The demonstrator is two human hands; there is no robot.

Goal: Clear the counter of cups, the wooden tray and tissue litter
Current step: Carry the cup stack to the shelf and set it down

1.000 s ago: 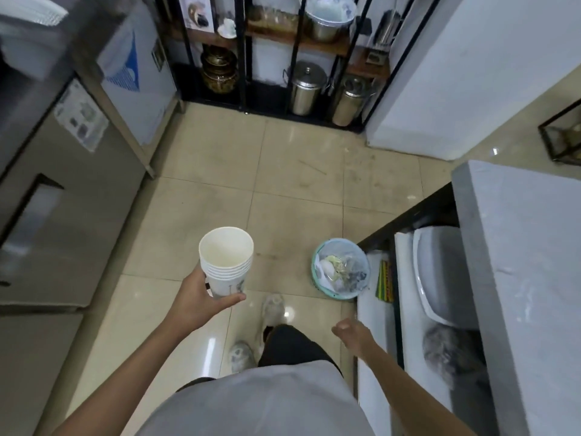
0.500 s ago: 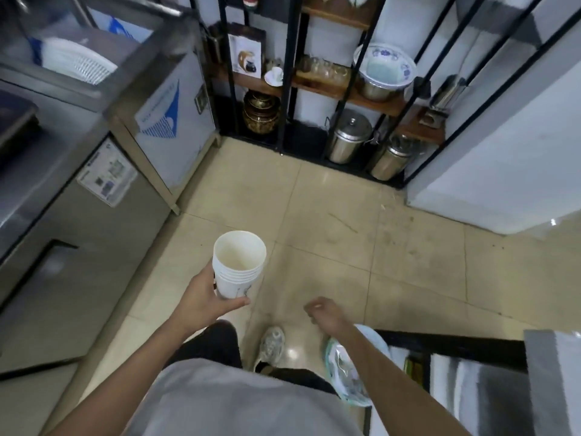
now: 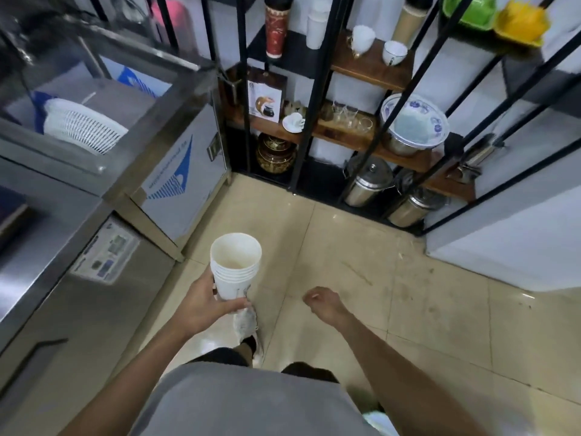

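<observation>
My left hand (image 3: pixel 204 305) grips a stack of several white paper cups (image 3: pixel 235 265) around its lower part and holds it upright in front of me over the tiled floor. The top cup has a faint brown stain inside. My right hand (image 3: pixel 323 305) hangs to the right of the cups at about the same height, fingers loosely curled, holding nothing. No wooden tray or tissue shows in this view.
A stainless steel counter unit (image 3: pixel 94 278) runs along the left, with a white slotted basket (image 3: pixel 81 127) on a tray above. Ahead stands a black metal shelf rack (image 3: pixel 317 89) with cups, glasses, a bowl and steel canisters (image 3: pixel 367 180). A white wall (image 3: pixel 518 240) is at the right.
The view has lifted and turned toward the shelf rack; the green waste bin and grey counter have left the frame. My left hand still holds the cup stack; my right hand stays empty.
</observation>
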